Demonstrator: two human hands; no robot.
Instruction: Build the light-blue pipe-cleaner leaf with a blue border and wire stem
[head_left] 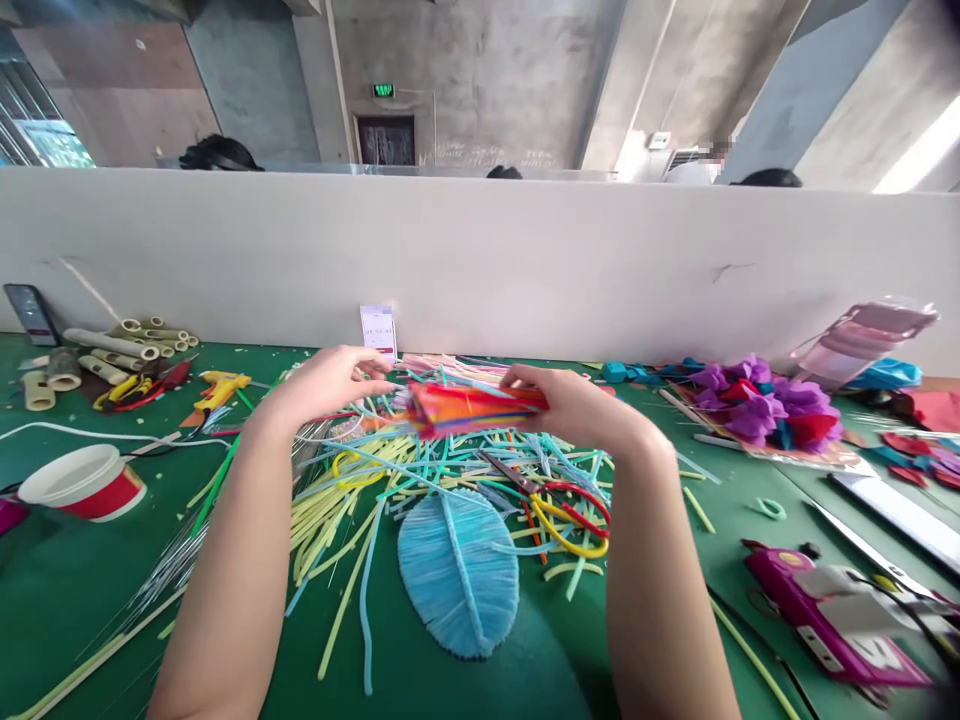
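At frame center, a blurred red-orange bundle (474, 408) is clamped in the right grip (564, 402); steadying is best given by the left grip (336, 384), spread apart.

Left forearm (232, 570) and right forearm (664, 570) bare, reaching forward, angled inward at wrists. Left grip (337, 382) loose, fingers part-curled. Right grip (556, 400) closed, fingers bent. Grips facing, apart, roughly level.
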